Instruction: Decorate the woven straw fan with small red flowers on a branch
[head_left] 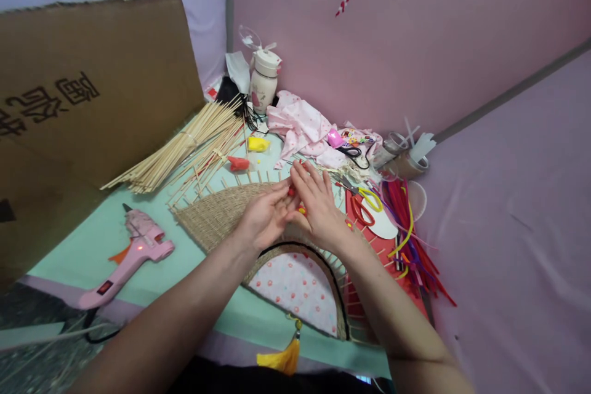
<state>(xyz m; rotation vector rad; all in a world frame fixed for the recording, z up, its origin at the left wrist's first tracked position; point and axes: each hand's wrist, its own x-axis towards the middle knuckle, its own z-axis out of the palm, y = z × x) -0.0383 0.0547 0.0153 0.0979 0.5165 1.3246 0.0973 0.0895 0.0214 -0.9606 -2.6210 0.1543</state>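
Note:
My left hand is turned palm up above the fan, its fingers stretched toward my right hand. The right hand lies flat over it, palm facing down, fingers straight. Between the two palms shows a small piece of red clay, mostly hidden by the fingers. Beneath the hands spreads a woven fan of tan cord on thin sticks. Its lower half-round is covered in white cloth with pink dots and edged in black. A yellow tassel hangs from the fan's bottom edge.
A pink glue gun with a lit light lies left. Behind are bundled sticks, yellow clay, a red lump, a bottle and pink cloth. Right are scissors and pipe cleaners. Cardboard stands left.

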